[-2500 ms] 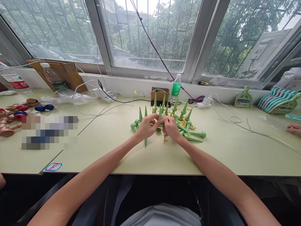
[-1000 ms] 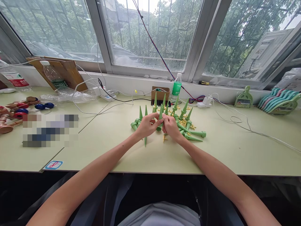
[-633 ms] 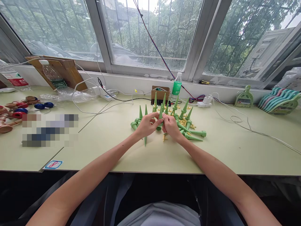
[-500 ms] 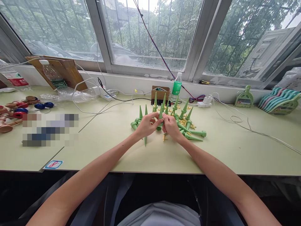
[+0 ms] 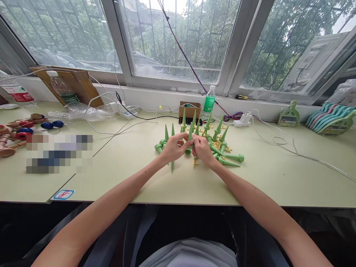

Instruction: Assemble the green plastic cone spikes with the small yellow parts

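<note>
Over the middle of the table, my left hand (image 5: 173, 149) is closed round a green watering spike (image 5: 190, 132), its pointed end up and its wider cap end down. My right hand (image 5: 203, 149) meets it from the right, thumb and fingers pinched together against the spike's side. Whatever those right fingertips grip is hidden. Several other green spikes (image 5: 234, 158) lie to the right, and some stand point-up behind my hands. Small yellow valve pieces (image 5: 217, 144) are heaped among them. One loose yellow valve (image 5: 194, 162) lies just below my right hand.
Behind the spikes are a small cardboard box (image 5: 190, 108) and a green-labelled bottle (image 5: 209, 101). White cables (image 5: 279, 140) cross the table on the right, near green dustpans (image 5: 330, 120). Wooden toys (image 5: 20, 131) lie at far left, beside a blurred-out patch.
</note>
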`<state>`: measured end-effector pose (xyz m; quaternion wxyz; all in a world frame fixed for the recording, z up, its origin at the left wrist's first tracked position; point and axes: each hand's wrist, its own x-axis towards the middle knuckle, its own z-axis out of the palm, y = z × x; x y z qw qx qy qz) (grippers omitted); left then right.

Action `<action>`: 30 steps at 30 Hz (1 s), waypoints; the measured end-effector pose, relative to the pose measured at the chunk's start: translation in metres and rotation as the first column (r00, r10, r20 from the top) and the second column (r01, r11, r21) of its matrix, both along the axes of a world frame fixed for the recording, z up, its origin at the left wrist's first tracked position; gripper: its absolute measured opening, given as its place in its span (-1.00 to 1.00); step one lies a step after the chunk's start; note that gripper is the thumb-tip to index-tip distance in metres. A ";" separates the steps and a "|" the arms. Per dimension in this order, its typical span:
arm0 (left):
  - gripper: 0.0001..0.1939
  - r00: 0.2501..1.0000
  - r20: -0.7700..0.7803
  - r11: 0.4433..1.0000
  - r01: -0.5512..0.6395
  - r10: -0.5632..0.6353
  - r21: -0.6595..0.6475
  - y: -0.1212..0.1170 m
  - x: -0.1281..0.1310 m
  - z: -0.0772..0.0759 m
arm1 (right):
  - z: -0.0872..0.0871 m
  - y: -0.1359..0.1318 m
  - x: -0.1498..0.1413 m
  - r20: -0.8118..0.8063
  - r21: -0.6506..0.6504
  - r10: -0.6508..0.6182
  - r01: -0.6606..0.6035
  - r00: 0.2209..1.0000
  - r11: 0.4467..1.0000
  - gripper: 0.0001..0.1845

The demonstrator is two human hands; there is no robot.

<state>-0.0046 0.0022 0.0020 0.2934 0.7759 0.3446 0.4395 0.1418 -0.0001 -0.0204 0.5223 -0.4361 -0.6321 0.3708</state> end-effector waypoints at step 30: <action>-0.70 1.000 -0.024 1.000 -0.006 0.006 0.010 0.000 0.001 0.000 | 0.000 0.000 0.001 -0.003 0.011 0.023 -0.023 1.000 1.000 -0.52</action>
